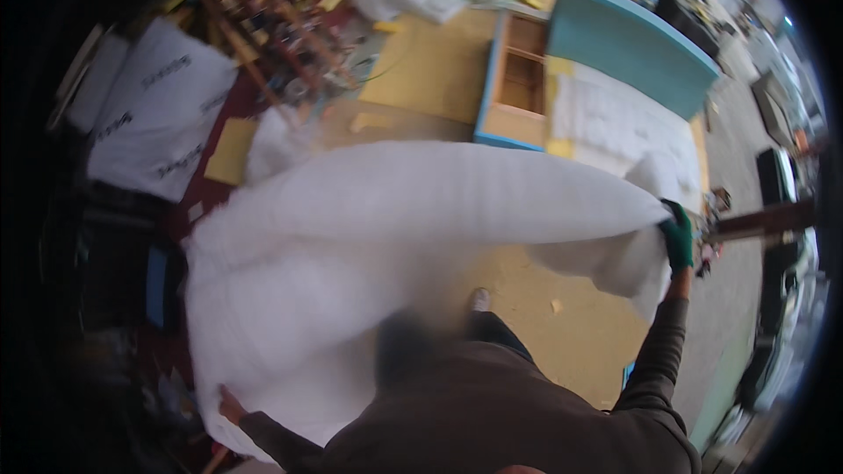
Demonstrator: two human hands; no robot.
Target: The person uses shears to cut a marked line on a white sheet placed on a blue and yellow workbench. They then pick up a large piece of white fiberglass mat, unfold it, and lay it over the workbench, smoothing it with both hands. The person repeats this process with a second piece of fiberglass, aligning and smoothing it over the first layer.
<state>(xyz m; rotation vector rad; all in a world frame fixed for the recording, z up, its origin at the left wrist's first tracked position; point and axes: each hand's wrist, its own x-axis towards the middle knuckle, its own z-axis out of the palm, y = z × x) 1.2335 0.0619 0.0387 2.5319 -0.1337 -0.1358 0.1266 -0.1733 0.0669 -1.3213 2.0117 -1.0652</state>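
A large sheet of fluffy white batting (pixel 290 290) stretches across in front of me, its far edge raised in a long, puffed fold. At the right my right hand (pixel 677 237), in a green glove, grips a gathered corner of this sheet. My bare left hand (pixel 231 405) is low at the left, closed on the batting near its left side; its fingers are small and blurred. More batting hangs loosely below the right hand. Beneath lies a tan board-like surface (pixel 562 325), with one of my shoes (pixel 480 299) showing on it.
Beyond the sheet stands a blue-edged furniture frame (pixel 514 79) with wooden compartments and a tall blue panel (pixel 632 44). White wrapped bundles (pixel 162 110) lie at the left. Wooden strips and scraps (pixel 290 17) are heaped at the back. A brown beam (pixel 764 221) juts in at the right.
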